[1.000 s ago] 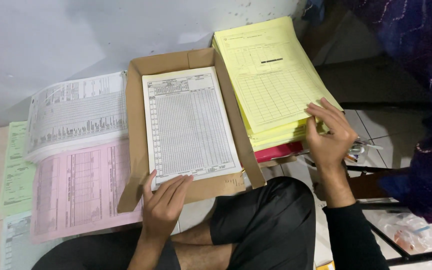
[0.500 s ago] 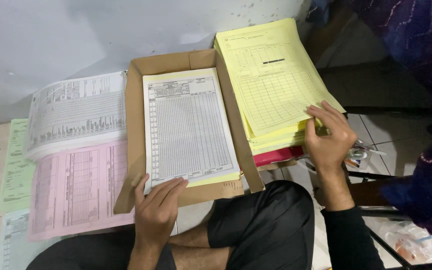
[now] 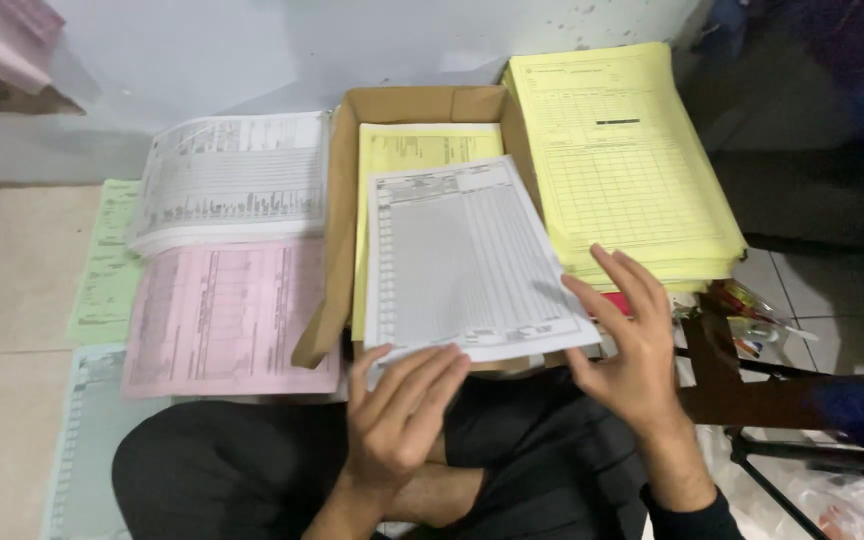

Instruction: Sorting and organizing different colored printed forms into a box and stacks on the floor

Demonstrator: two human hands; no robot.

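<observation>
I sit cross-legged on the floor before an open cardboard box [image 3: 344, 210]. My left hand [image 3: 402, 420] grips the near edge of a white printed form sheet [image 3: 462, 260] and lifts it off the box, tilted. Under it a yellow form [image 3: 422, 150] lies on the pile in the box. My right hand [image 3: 627, 345] has spread fingers at the white sheet's right corner, touching its edge. A thick stack of yellow forms [image 3: 622, 160] stands right of the box.
Left of the box lie a white form stack [image 3: 232, 180], a pink form stack [image 3: 222, 315], a green sheet [image 3: 102, 270] and a pale blue sheet [image 3: 87, 440]. A dark metal stand [image 3: 752, 400] and plastic-wrapped items [image 3: 752, 320] are at the right. The wall is just behind.
The white sheet has been lifted from the box pile and pulled toward me, which uncovers the yellow form. My right hand left the yellow stack's corner and came to the sheet's right edge.
</observation>
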